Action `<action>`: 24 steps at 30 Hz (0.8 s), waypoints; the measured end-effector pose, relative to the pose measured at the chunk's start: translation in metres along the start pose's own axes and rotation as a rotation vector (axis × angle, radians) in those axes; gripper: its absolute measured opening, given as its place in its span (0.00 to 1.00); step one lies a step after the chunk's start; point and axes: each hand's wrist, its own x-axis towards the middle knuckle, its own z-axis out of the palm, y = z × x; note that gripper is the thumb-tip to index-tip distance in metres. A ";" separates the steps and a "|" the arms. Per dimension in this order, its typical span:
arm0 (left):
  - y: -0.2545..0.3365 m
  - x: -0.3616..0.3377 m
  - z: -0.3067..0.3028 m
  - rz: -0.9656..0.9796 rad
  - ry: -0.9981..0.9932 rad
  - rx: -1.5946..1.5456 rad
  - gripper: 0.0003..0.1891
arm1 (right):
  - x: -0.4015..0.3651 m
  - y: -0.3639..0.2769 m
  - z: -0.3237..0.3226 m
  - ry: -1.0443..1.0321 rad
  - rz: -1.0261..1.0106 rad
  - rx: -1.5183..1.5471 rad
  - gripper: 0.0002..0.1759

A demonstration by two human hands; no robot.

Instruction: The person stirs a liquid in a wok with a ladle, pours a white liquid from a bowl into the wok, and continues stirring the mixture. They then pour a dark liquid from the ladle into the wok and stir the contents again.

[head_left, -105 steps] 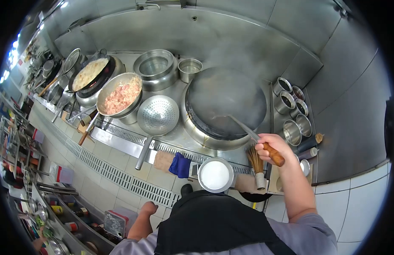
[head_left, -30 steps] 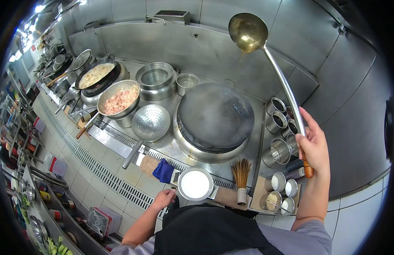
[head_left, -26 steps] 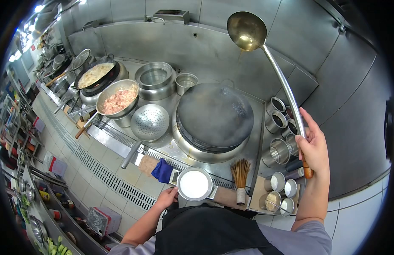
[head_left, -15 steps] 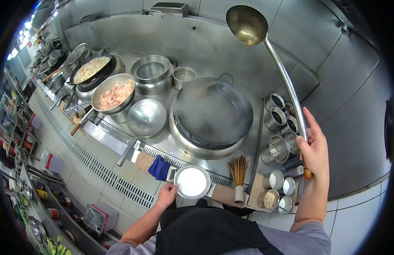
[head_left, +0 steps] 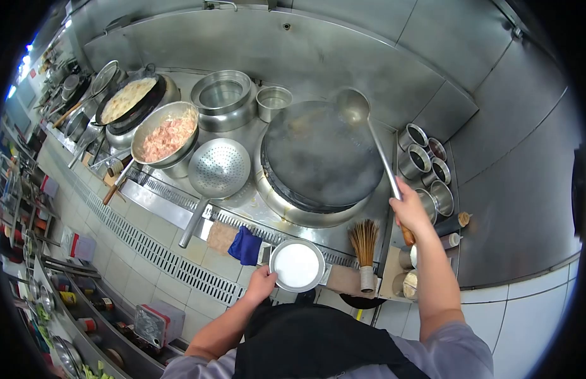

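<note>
My right hand (head_left: 410,207) is wrapped round the handle of a long metal ladle (head_left: 382,148) with a wooden grip end. Its ladle bowl overlaps the far right edge of a big dark wok (head_left: 321,158), from which steam rises. At the front edge of the range, my left hand (head_left: 261,283) has its fingers closed on the left side of a round metal pan (head_left: 275,252) with smooth white contents (head_left: 297,265). A folded blue cloth (head_left: 245,246) lies just left of that pan. To its right, a bamboo wok brush (head_left: 364,249) stands near the edge.
A perforated strainer (head_left: 219,168) rests left of the wok, beside a pan of raw-looking pink meat (head_left: 167,136). Farther left, another wok (head_left: 127,101) holds pale food. Metal pots (head_left: 223,98) stand at the back; seasoning canisters (head_left: 414,161) line the right side.
My right hand has brought the ladle down and to the left, from high up to over the wok's far right edge. My left hand stays at the pan; the view shifts slightly.
</note>
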 end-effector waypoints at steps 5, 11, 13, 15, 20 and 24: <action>0.000 -0.002 -0.015 -0.026 -0.045 -0.003 0.08 | 0.056 0.050 0.084 0.119 0.088 -0.019 0.30; 0.025 -0.014 -0.046 -0.026 0.000 -0.062 0.06 | -0.008 0.028 0.094 -0.408 0.419 0.844 0.18; 0.026 -0.017 -0.062 -0.034 0.021 -0.072 0.06 | -0.041 0.023 0.067 -0.371 0.495 0.763 0.28; 0.039 -0.022 -0.075 -0.051 0.045 -0.064 0.06 | -0.033 0.033 0.057 -0.298 0.393 0.545 0.30; 0.048 -0.025 -0.102 -0.008 0.131 -0.128 0.06 | -0.007 0.044 0.122 0.043 0.273 0.169 0.35; 0.043 -0.019 -0.128 -0.007 0.180 -0.113 0.05 | -0.035 0.025 0.094 -0.244 0.343 0.466 0.36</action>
